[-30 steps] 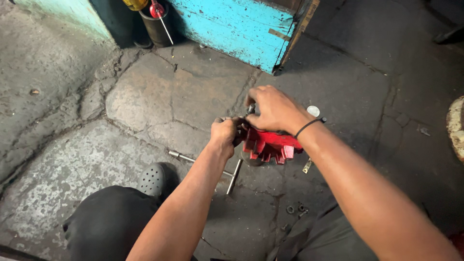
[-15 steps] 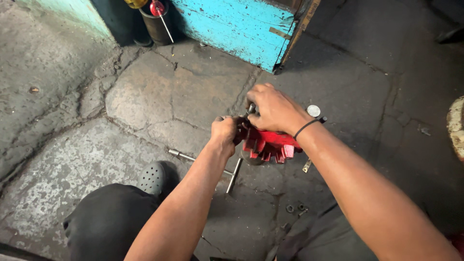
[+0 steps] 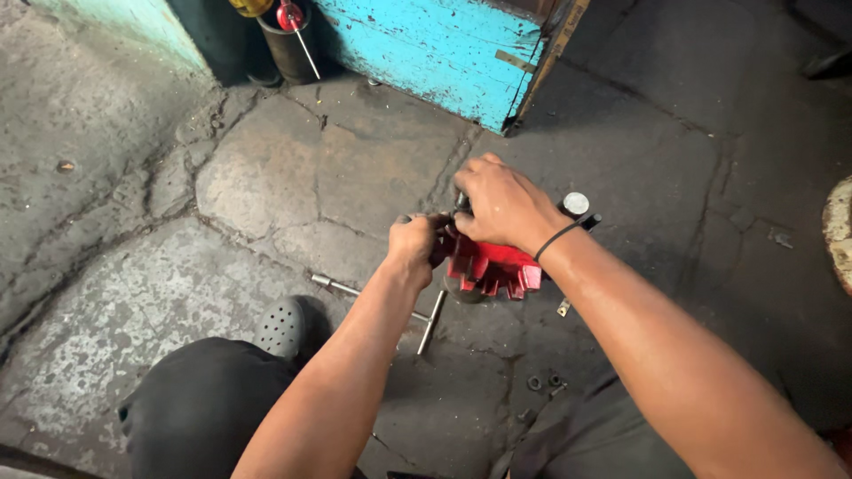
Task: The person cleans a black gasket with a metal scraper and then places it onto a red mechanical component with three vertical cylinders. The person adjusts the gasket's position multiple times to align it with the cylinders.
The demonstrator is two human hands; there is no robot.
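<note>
Red-painted finned metal part point(image 3: 493, 266); rough cracked concrete floor point(image 3: 266, 186).

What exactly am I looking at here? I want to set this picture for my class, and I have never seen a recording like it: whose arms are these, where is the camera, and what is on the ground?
The camera sits on a person's head and looks down, so the two bare arms reaching in are that person's own. They crouch over a cracked concrete floor. The left hand and the right hand, which has a dark band at its wrist, both grip a red finned metal part. Beside it on the floor lies a T-shaped metal wrench, and some small washers or nuts lie nearer the person. A grey perforated shoe shows by the knee. A worn turquoise wooden box stands behind.
</note>
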